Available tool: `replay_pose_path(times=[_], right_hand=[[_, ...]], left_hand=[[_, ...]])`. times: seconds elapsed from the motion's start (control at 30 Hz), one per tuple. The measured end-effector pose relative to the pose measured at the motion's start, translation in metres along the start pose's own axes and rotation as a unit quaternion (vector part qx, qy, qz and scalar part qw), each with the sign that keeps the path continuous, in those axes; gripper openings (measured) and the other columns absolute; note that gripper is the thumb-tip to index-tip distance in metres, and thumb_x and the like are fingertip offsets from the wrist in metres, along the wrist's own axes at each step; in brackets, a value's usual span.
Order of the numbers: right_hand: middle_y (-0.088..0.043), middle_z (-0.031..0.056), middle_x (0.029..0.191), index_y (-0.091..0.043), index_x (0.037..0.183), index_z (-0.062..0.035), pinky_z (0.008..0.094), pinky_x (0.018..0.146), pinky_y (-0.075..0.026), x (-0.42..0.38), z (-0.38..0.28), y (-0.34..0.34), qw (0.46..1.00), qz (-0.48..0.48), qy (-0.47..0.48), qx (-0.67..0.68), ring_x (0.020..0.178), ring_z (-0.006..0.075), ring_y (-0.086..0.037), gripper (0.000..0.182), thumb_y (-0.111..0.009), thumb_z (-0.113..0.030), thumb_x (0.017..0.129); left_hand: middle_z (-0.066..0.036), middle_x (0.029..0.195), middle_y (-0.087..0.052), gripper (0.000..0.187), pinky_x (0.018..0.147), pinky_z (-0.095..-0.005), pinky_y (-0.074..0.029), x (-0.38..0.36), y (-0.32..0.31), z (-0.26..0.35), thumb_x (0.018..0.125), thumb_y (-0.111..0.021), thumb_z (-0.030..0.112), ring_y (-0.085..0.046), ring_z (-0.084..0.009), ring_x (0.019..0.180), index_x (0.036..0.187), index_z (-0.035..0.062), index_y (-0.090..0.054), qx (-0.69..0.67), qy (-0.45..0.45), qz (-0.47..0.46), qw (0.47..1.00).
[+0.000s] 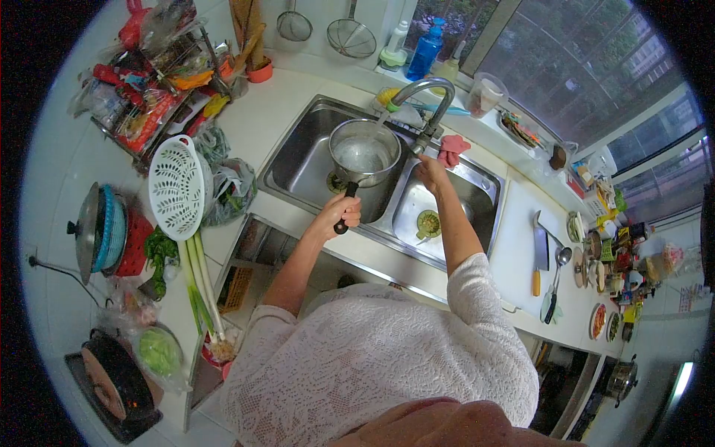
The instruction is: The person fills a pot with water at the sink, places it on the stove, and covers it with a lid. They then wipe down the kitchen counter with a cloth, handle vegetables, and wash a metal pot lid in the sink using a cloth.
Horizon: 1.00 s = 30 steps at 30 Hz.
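My left hand point(339, 214) is wrapped round the black handle of a steel saucepan point(381, 176). The pan hangs level over the left sink basin point(294, 153), under the spout of the curved faucet point(441, 83). What looks like water shows inside the pan, and a thin stream seems to fall into it from the spout. Reaching across the right basin point(477, 216), my right hand point(430, 174) has its fingers closed at the faucet's lever, which they partly cover.
A pink cloth point(453, 149) lies behind the right basin. To the right, a cleaver point(541, 253) and a ladle point(558, 276) rest on a white board point(514, 279). Left of the sink are a white colander point(176, 186), scallions point(202, 287) and bagged greens point(231, 194).
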State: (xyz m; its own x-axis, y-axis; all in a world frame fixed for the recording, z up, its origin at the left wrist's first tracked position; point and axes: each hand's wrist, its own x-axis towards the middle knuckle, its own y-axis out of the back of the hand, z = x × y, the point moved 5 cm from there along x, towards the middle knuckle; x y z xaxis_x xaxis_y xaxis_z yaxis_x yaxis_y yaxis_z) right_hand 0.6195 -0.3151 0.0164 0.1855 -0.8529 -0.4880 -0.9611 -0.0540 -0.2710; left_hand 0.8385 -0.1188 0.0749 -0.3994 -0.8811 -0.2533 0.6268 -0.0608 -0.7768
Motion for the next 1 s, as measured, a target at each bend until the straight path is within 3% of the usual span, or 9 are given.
replay_pose_path(times=[0.37,0.6,0.67,0.8,0.87,1.0], right_hand=[[-0.009,0.0233,0.144,-0.014,0.137,0.0038,0.0435,0.107,-0.018,-0.005,-0.002,-0.002,1.000,-0.022,-0.008,0.004,0.133,0.0349,-0.014,0.073,-0.055,-0.028,0.085],[-0.014,0.0217,0.143,-0.019,0.135,0.0035,0.0419,0.107,-0.018,-0.014,-0.006,-0.005,1.000,0.007,-0.002,0.025,0.132,0.0324,-0.016,0.073,-0.057,-0.028,0.082],[-0.043,0.0038,0.065,-0.053,0.083,-0.0068,0.0322,0.066,-0.039,-0.007,-0.006,0.001,0.995,0.047,0.036,0.083,0.061,0.0179,-0.043,0.018,-0.060,-0.023,0.080],[-0.052,0.0078,0.075,-0.054,0.090,-0.0076,0.0342,0.071,-0.041,-0.033,-0.030,-0.009,0.987,0.063,0.023,0.149,0.072,0.0226,-0.050,0.025,-0.058,-0.030,0.080],[-0.019,0.0177,0.140,-0.040,0.120,-0.0108,0.0490,0.104,-0.020,-0.014,-0.043,-0.001,0.978,-0.070,0.063,0.188,0.130,0.0429,-0.012,0.048,-0.058,-0.031,0.080],[-0.021,0.0157,0.140,-0.041,0.120,-0.0128,0.0487,0.105,-0.017,-0.015,-0.053,0.004,0.970,-0.007,0.088,0.229,0.130,0.0426,-0.013,0.047,-0.056,-0.033,0.080]], left_hand=[[0.006,0.057,-0.034,0.017,0.038,-0.0195,-0.025,-0.004,-0.001,-0.001,0.089,-0.047,0.011,-0.032,-0.0021,0.041,0.075,0.0111,-0.038,-0.002,0.003,-0.003,1.000],[0.006,0.056,-0.034,0.016,0.037,-0.0200,-0.025,-0.004,0.000,-0.001,0.089,-0.046,0.010,-0.032,-0.0023,0.041,0.075,0.0106,-0.039,-0.010,0.002,-0.006,1.000],[0.004,0.058,-0.037,0.019,0.039,-0.0197,-0.027,-0.005,-0.003,0.000,0.088,-0.048,0.009,-0.034,-0.0027,0.044,0.071,0.0101,-0.039,-0.011,0.004,-0.022,1.000],[0.004,0.058,-0.037,0.016,0.039,-0.0197,-0.027,-0.007,-0.006,0.001,0.087,-0.048,0.009,-0.035,-0.0031,0.044,0.073,0.0092,-0.041,0.004,0.015,-0.006,1.000],[0.004,0.058,-0.037,0.014,0.038,-0.0199,-0.027,-0.007,-0.010,0.002,0.086,-0.049,0.008,-0.035,-0.0033,0.044,0.074,0.0087,-0.042,-0.012,0.013,-0.020,1.000],[0.004,0.058,-0.037,0.014,0.038,-0.0203,-0.027,-0.009,-0.018,0.004,0.086,-0.048,0.008,-0.035,-0.0035,0.044,0.074,0.0092,-0.041,-0.008,0.011,-0.013,1.000]])
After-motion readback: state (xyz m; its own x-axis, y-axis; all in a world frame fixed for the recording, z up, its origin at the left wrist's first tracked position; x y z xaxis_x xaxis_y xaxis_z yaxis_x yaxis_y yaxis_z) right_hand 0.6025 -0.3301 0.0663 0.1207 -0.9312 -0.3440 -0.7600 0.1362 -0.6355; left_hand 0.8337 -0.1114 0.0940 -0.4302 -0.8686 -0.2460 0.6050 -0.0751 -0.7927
